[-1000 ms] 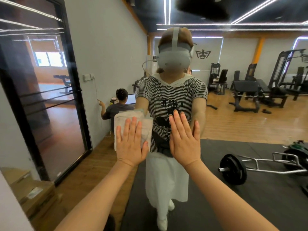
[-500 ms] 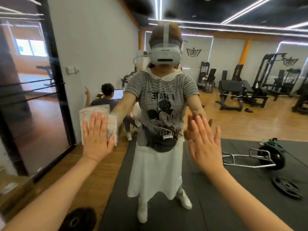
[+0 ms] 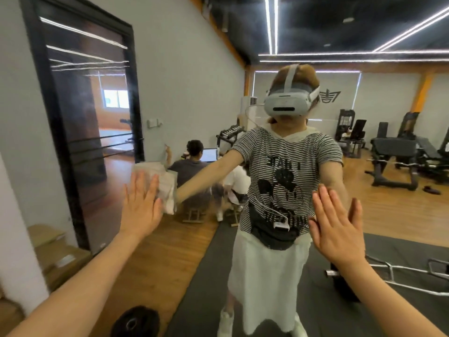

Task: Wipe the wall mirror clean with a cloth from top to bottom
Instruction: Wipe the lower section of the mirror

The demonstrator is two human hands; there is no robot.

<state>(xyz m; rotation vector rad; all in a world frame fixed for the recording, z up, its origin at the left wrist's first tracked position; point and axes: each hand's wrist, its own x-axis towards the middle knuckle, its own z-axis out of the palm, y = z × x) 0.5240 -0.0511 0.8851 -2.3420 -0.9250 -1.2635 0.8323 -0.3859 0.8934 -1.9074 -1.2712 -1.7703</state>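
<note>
i see my left hand [image 3: 142,207] pressed flat on the cloth [image 3: 160,181], fingers straight and spread, palm against the wall mirror [image 3: 194,69]. the cloth is a pale folded piece, its upper and right edges showing past my fingers, and it sits on the glass at about shoulder height in the reflection, left of the reflected figure. my right hand [image 3: 336,229] is flat too, fingers straight and together, thumb out to the side, holding nothing; it looks laid against the glass lower right of the cloth, well apart from it, though i cannot tell for sure that it touches.

the mirror fills nearly the whole view. in it i see the reflected person [image 3: 279,190] in a striped shirt, a white skirt and a grey headset [image 3: 288,104], with a dark waist bag [image 3: 269,229] at the front, both arms reaching out to meet my hands. behind that figure a seated person [image 3: 192,164] faces a laptop [image 3: 209,155] by the grey wall. a black-framed doorway [image 3: 80,132] stands at the left, with cardboard boxes [image 3: 58,254] stacked near its base. gym machines [image 3: 393,154] stand on the wooden floor at the far right, a dark mat [image 3: 201,288] runs under the figure's feet, and a weight plate [image 3: 136,322] lies at the bottom edge beside my left forearm.
</note>
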